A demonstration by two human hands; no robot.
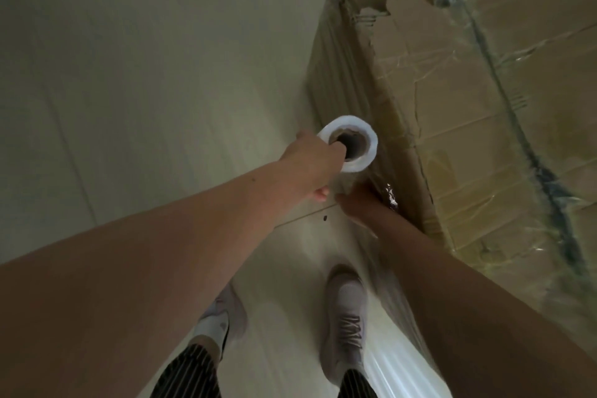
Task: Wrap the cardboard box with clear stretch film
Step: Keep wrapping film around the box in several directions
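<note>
Two hands grasp the film roll (371, 147) beside the cardboard box (478, 113): left hand (311, 165) on top, right hand (357, 203) below.

Dim, soft and blurry throughout, with wide-angle bending at the edges and glare on the stretch film (392, 195).

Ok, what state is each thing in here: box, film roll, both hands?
Cardboard box: standing on the floor, partly wrapped, top corner torn.
Stretch film roll: upright beside the box, film drawn out.
Left hand: grips the roll's top end.
Right hand: holds the roll's lower end.
</note>
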